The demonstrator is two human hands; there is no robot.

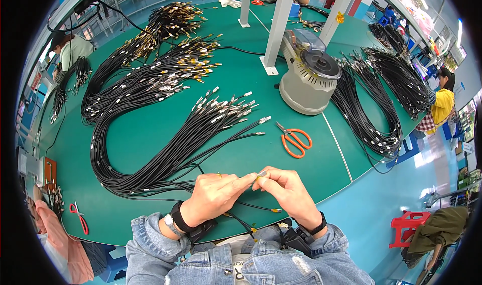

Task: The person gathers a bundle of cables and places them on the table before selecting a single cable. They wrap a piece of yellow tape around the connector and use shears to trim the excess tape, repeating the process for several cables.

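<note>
Pinching one cable connector point(261, 174), both hands' fingers point(247, 178) close near two orange scissors point(295, 141).

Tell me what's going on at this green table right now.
A person in a denim jacket holds the metal connector end of a thin black cable between the fingertips of both hands, left hand and right hand, just above the green table. Bundles of similar black cables fan out ahead, with orange scissors and a grey round machine nearby.
</note>
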